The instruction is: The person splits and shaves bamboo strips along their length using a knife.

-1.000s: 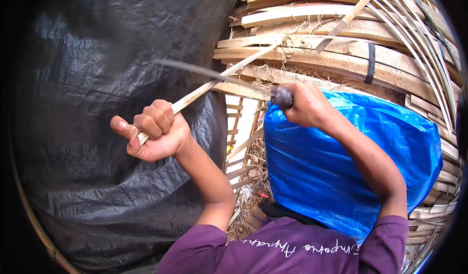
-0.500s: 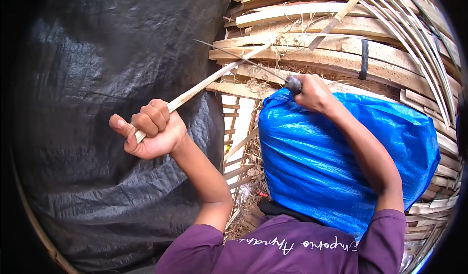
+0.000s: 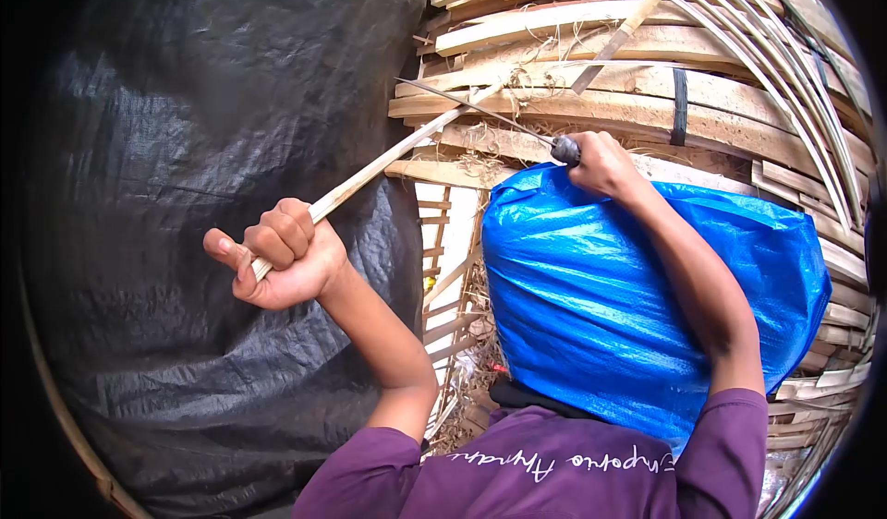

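My left hand (image 3: 291, 253) is closed around the near end of a pale wooden strip (image 3: 370, 167), its thumb sticking out to the left. The strip slants up and to the right, and its far end reaches the stacked slats, where thin curled shavings (image 3: 527, 85) hang. In my right hand (image 3: 605, 163) is a knife (image 3: 565, 150), gripped by its dark, rounded handle. Its thin blade points up and left and crosses the strip near the far end. Whether the edge bites into the wood I cannot make out.
A blue plastic sheet (image 3: 591, 288) covers my lap below the right arm. Dark plastic sheeting (image 3: 212, 168) fills the left side. Wooden slats (image 3: 610, 113) lie ahead, with a flat stick (image 3: 628, 31) and several thin strips (image 3: 785, 94) across them. Shavings litter the slatted floor.
The knife and my right hand have shifted slightly right, the blade now crossing the strip nearer its far end. My left hand keeps its grip, a little lower. The whole view has shifted slightly.
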A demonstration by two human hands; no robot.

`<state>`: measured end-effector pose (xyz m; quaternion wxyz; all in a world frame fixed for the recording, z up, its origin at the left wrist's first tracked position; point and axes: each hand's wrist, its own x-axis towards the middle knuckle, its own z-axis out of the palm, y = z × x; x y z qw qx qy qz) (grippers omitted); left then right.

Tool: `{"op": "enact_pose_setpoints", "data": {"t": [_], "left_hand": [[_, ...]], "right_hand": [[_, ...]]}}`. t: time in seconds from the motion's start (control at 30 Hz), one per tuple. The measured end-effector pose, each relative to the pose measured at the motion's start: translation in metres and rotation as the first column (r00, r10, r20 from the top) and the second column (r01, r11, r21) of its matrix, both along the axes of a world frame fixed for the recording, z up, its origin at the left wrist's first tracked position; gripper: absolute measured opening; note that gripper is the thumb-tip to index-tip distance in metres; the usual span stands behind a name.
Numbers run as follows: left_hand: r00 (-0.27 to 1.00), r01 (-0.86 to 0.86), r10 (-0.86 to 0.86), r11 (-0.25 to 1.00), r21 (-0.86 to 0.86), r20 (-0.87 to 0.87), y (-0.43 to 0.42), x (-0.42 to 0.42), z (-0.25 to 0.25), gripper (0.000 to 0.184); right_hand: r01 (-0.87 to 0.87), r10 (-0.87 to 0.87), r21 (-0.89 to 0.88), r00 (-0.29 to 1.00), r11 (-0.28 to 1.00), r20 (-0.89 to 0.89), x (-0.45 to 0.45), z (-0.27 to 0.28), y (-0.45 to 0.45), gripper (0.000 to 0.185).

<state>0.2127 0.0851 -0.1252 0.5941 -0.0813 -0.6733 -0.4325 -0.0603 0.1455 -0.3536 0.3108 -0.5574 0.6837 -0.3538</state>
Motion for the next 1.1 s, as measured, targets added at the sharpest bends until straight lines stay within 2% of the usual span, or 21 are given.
{"op": "enact_pose_setpoints", "data": {"t": [0.07,0.13,0.17,0.27,0.33,0.4,0.43,0.47,0.5,0.53,0.6,0.67,0.73,0.8,0.87,0.93,0.97,1.0,1.1], "left_hand": [[0.999,0.043,-0.042,0.999,-0.026,0.032,-0.005,-0.001,0.002,0.017],[0.993,-0.070,0.075,0.995,0.068,-0.086,-0.008,0.001,-0.001,0.017],[0.998,-0.007,0.010,0.999,0.051,-0.060,-0.011,0.005,-0.001,0.017],[0.999,-0.010,0.012,0.999,0.032,-0.051,-0.006,0.006,-0.004,0.019],[0.999,-0.014,0.016,0.999,0.032,-0.046,-0.006,0.008,-0.004,0.018],[0.999,-0.013,0.014,0.999,0.032,-0.043,-0.009,0.009,-0.004,0.018],[0.999,-0.019,0.021,0.999,0.038,-0.047,-0.008,0.010,-0.005,0.018],[0.998,-0.022,0.024,0.999,0.040,-0.055,-0.007,0.010,-0.006,0.017],[0.999,-0.024,0.025,1.000,0.018,-0.031,-0.005,0.009,-0.005,0.016],[0.999,-0.018,0.019,1.000,0.005,-0.040,-0.005,0.005,-0.004,0.016],[0.998,-0.037,0.037,0.999,0.003,-0.042,-0.002,0.000,-0.005,0.016],[0.999,-0.010,0.010,1.000,-0.007,-0.052,-0.007,0.002,-0.005,0.016],[0.998,0.000,0.000,1.000,0.005,-0.056,-0.009,0.007,-0.007,0.016],[0.997,0.000,0.003,1.000,0.030,-0.074,-0.011,0.010,-0.005,0.016],[0.998,-0.004,0.007,0.999,0.040,-0.063,-0.012,0.015,-0.005,0.016],[0.996,-0.038,0.043,0.997,0.065,-0.077,-0.014,0.018,-0.006,0.016],[0.995,-0.042,0.047,0.997,0.068,-0.084,-0.014,0.019,-0.006,0.017],[0.995,-0.038,0.043,0.997,0.060,-0.089,-0.016,0.019,-0.005,0.017],[0.997,-0.015,0.020,0.998,0.057,-0.080,-0.018,0.015,-0.004,0.018]], "right_hand": [[0.032,-0.034,-0.040,0.997,0.999,-0.068,0.007,0.001,0.001,0.025],[0.047,-0.054,-0.052,0.988,0.998,-0.145,0.010,0.035,0.009,0.022],[0.014,-0.026,-0.079,0.988,0.997,-0.153,0.010,0.049,0.011,0.021],[-0.187,0.172,-0.197,0.981,0.962,-0.094,0.026,0.067,0.017,0.019],[-0.239,0.237,-0.252,0.971,0.938,-0.038,0.027,0.069,0.017,0.023],[-0.180,0.189,-0.145,0.980,0.973,0.057,0.016,0.038,0.008,0.028],[-0.093,0.099,-0.057,0.990,0.994,0.100,0.009,0.008,0.000,0.033],[0.020,-0.023,0.101,0.999,0.995,0.033,-0.002,-0.013,-0.007,0.031],[0.062,-0.055,0.130,0.997,0.990,-0.053,-0.006,-0.008,-0.009,0.032],[0.068,-0.062,0.117,0.996,0.991,-0.061,-0.008,-0.004,-0.011,0.032],[0.069,-0.052,0.069,0.973,0.995,-0.226,-0.005,0.006,0.000,0.033],[0.077,-0.073,0.021,0.985,0.997,-0.155,0.004,0.026,0.007,0.025],[-0.043,0.040,-0.011,0.985,0.999,-0.166,0.010,0.063,0.016,0.022],[-0.102,0.092,-0.083,0.988,0.991,-0.121,0.019,0.075,0.020,0.022],[-0.088,0.086,-0.042,0.994,0.995,-0.063,0.019,0.060,0.016,0.023],[0.098,-0.097,0.000,0.987,0.995,-0.125,0.006,0.013,0.009,0.026],[0.107,-0.084,0.106,0.975,0.989,-0.204,-0.010,-0.017,0.000,0.027],[0.143,-0.097,0.176,0.964,0.974,-0.248,-0.016,-0.008,0.002,0.027],[0.140,-0.116,0.065,0.952,0.988,-0.285,-0.007,0.013,0.012,0.025]]}}
